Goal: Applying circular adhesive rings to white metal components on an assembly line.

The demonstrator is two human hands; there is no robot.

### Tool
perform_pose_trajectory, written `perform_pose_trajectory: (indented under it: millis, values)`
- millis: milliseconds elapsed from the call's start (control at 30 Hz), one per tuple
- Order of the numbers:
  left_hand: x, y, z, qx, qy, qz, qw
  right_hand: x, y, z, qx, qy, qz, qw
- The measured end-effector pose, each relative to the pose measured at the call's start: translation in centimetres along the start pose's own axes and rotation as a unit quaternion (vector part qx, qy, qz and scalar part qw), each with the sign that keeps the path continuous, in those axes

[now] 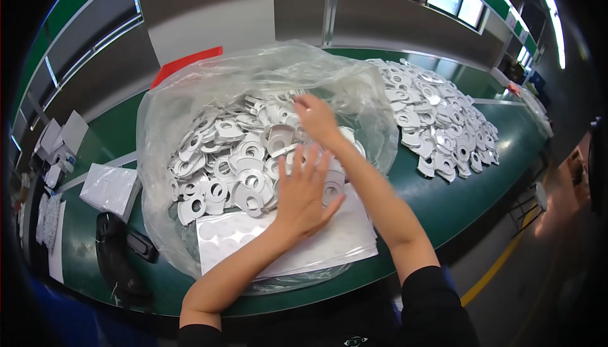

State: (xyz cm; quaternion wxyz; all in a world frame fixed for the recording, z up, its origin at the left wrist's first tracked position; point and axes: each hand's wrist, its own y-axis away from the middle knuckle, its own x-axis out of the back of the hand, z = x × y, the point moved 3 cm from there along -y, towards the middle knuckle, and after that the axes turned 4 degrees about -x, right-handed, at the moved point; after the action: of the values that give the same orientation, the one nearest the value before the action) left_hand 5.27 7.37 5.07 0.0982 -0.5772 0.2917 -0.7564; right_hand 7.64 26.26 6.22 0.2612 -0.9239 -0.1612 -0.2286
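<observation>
A large heap of white plastic parts (234, 151), each with a round hole, lies on a clear plastic bag (158, 132). Spread-fingered and flat, my left hand (303, 196) rests over the heap's near edge and the stack of white sheets (291, 255) in front of it. These sheets bear rows of round stickers. Farther off, my right hand (316, 119) reaches over the heap's back right side. Its fingers are curled together at the parts there; whatever they hold is hidden.
A second pile of white parts (443, 119) covers the green table (430, 208) at the right. To the left are a white packet (109, 185), a black pouch-like object (115, 252) and a small black device (142, 246). A red strip (190, 63) stands behind the bag.
</observation>
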Motion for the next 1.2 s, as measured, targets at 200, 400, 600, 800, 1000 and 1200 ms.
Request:
perform_pose_trajectory:
  millis: [200,400,600,800,1000,1200]
  values:
    - [-3.8,-0.6,-1.9,-0.094,-0.032,-0.113,0.989,6.0,3.9,7.7,-0.091,0.177,-0.043,0.979]
    - [0.3,-1.2,-8.3,-0.059,-0.086,-0.008,0.995,4.1,5.8,6.1,-0.047,0.183,0.01,0.982]
    - [3.7,0.2,-15.3,-0.069,-0.221,0.019,0.973,-0.6,3.9,0.7,0.072,0.044,0.089,0.992]
    - [5.3,0.7,-16.8,0.142,-0.292,-0.028,0.945,-3.9,1.7,-1.9,0.075,-0.103,-0.046,0.991]
    - [1.9,2.0,-5.4,0.053,-0.068,-0.087,0.993,3.4,3.3,-0.2,0.071,-0.012,-0.026,0.997]
    - [-1.0,2.1,-4.5,-0.097,-0.067,-0.104,0.988,7.7,9.9,2.5,-0.007,0.094,-0.08,0.992]
